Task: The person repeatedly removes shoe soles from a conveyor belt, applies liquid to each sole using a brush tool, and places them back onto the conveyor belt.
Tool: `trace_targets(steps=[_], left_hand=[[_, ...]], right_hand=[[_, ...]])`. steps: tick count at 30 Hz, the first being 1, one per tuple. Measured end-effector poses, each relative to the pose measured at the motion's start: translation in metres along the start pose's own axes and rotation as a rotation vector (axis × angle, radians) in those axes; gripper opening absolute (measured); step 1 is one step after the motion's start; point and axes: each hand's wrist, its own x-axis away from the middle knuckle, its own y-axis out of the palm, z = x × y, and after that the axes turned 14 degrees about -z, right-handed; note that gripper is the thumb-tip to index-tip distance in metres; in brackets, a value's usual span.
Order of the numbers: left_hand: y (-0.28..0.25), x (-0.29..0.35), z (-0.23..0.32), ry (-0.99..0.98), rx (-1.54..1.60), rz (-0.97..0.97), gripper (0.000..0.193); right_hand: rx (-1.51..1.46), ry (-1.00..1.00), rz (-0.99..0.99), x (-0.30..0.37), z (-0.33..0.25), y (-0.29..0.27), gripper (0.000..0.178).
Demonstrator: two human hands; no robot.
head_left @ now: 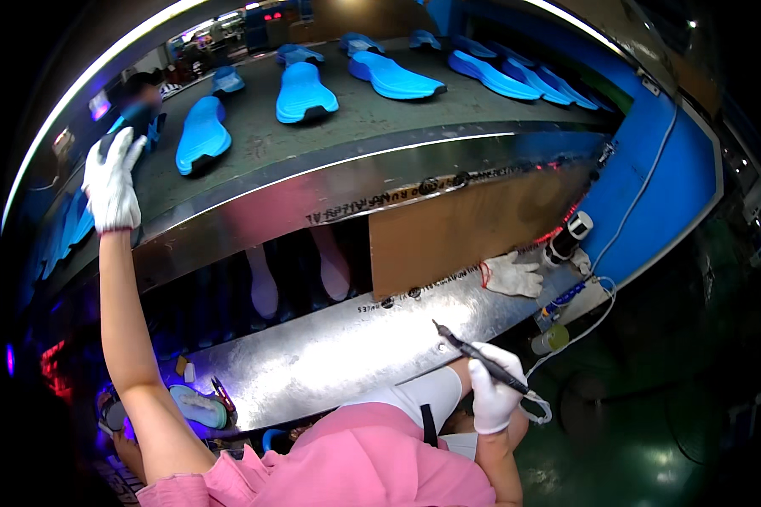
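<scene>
A dark conveyor belt (pixel 254 139) crosses the workspace in front of me, with a shiny metal shelf (pixel 330 363) below it and a brown cardboard sheet (pixel 431 253) standing at the shelf's back edge. Blue shoe soles (pixel 304 93) lie spaced out along the belt. My white-gloved left hand (pixel 112 193) is raised at the belt's left end, fingers up; I cannot tell whether they close on anything. A loose white glove (pixel 513 277) rests toward the shelf's right end. Over the shelf's near edge, my gloved right hand (pixel 492 395) is clamped around a black pen-shaped tool (pixel 469 347), its tip pointing up and left, a pale cord (pixel 543 414) looping from its rear.
</scene>
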Motion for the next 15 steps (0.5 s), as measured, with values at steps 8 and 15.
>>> trace_targets(steps=[8,15], left_hand=[[0.100,0.210,0.034,0.772,-0.260,-0.818,0.014],[0.182,0.392,-0.096,0.457,0.190,-1.243,0.029]], right_hand=[[-0.155,0.305,0.408,0.017,0.019,-0.035,0.024],[-0.154,0.472,0.471,0.026,0.037,-0.031,0.022]])
